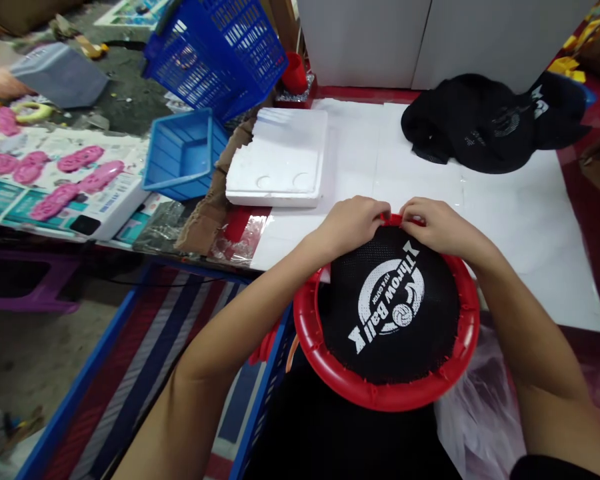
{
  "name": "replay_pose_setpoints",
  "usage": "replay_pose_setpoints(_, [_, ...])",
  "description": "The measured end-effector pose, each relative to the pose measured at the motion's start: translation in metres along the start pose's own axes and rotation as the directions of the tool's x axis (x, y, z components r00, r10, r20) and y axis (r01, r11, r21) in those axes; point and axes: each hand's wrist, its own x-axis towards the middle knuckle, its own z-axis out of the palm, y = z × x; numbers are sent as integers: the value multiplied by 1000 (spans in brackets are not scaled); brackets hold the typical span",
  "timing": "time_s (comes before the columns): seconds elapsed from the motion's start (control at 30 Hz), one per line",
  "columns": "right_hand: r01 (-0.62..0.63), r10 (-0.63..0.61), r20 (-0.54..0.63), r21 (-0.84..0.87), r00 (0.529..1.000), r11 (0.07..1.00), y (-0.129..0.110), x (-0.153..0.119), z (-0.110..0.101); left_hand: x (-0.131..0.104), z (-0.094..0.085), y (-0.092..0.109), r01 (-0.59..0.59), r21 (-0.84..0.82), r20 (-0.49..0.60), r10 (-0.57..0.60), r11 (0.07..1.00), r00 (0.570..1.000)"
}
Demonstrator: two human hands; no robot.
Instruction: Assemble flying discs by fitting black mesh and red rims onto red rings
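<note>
A round red ring [387,395] with black netting printed "Throw Ball" lies tilted between my arms, its far edge at the table's front. My left hand [355,223] pinches the top of the rim, fingers curled. Just beside it, my right hand [430,227] is closed on the same stretch of rim and the net's edge. A small gap separates the two hands. The fingertips partly hide the rim there. Black netting pieces [485,123] lie heaped at the back right of the white table top.
A white foam block [280,157] lies left of my hands, beside torn cardboard [217,193]. Farther left are a blue bin [180,153], a blue basket [220,53] and pink parts [80,158] on boxes. A red cup [295,73] stands at the back. Striped cloth hangs below left.
</note>
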Motion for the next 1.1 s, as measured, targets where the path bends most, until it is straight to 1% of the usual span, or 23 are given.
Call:
replay_pose_setpoints(0.03, [-34,31,-49,-53,998,998,5,-1,-2,-7,-5,7,-12,72,-12,13,997,1000])
replay_pose_setpoints(0.1, [-187,154,-179,-182,972,965,20,-7,-13,-27,-12,22,-33,161,-63,43,986,997])
replay_pose_setpoints(0.17, [-409,340,-256,-297,905,863,40,-21,-35,-48,-14,36,-25,187,-91,43,982,995])
replay_pose_setpoints(0.2, [-500,448,-223,-340,866,796,51,-31,-50,-56,-12,42,-7,193,-83,23,981,996])
replay_pose_setpoints(0.23, [-561,556,-128,-358,821,747,60,-43,-66,-62,-9,45,17,201,-62,-4,979,998])
replay_pose_setpoints(0.27, [-594,638,43,-322,769,737,67,-56,-82,-65,-6,47,43,215,-37,-36,976,999])
replay_pose_setpoints(0.3, [-628,678,223,-260,700,734,71,-69,-97,-65,-3,47,69,234,-17,-67,970,998])
replay_pose_setpoints(0.33, [-621,646,345,-194,681,759,73,-80,-110,-63,0,46,96,251,-10,-97,963,995])
replay_pose_setpoints(0.37, [-600,596,418,-139,686,788,71,-88,-119,-58,2,44,125,265,-17,-125,956,992])
replay_pose_setpoints(0.4, [-561,542,431,-94,721,822,66,-92,-124,-52,3,41,151,278,-28,-149,949,988])
replay_pose_setpoints(0.43, [-502,483,387,-60,785,863,60,-92,-124,-46,2,38,172,293,-36,-169,940,985])
replay_pose_setpoints(0.5, [-361,359,194,-23,913,932,48,-80,-110,-34,-4,32,188,327,-4,-198,926,980])
replay_pose_setpoints(0.53, [-275,276,73,-23,958,961,43,-69,-98,-29,-9,30,181,334,41,-206,925,978])
replay_pose_setpoints(0.57, [-196,195,-20,-48,981,980,40,-58,-84,-25,-14,27,163,326,106,-208,931,973])
replay_pose_setpoints(0.6, [-112,107,-48,-124,993,986,39,-46,-69,-20,-19,25,134,303,181,-195,943,964])
replay_pose_setpoints(0.67, [-64,60,-23,-228,998,971,41,-27,-45,-10,-28,21,59,248,280,-130,967,951])
replay_pose_setpoints(0.7, [-57,62,11,-248,998,967,43,-22,-37,-4,-31,19,14,242,277,-83,970,957])
replay_pose_setpoints(0.77, [-65,83,65,-235,994,970,46,-19,-31,7,-32,14,-65,303,202,2,951,979])
replay_pose_setpoints(0.83, [-72,88,79,-189,993,979,47,-23,-36,15,-30,9,-93,355,153,40,930,987])
replay_pose_setpoints(0.9, [-87,100,121,-105,988,991,44,-28,-44,16,-27,4,-121,304,215,55,945,975])
replay_pose_setpoints(1.0, [-105,87,284,49,955,993,39,-32,-53,5,-25,-3,-166,174,268,116,971,956])
replay_pose_setpoints(1.03, [-117,85,316,83,945,990,38,-32,-54,-1,-25,-4,-196,158,262,150,968,953])
replay_pose_setpoints(1.1, [-148,102,317,123,943,981,37,-32,-53,-12,-21,-5,-255,155,239,215,954,947])
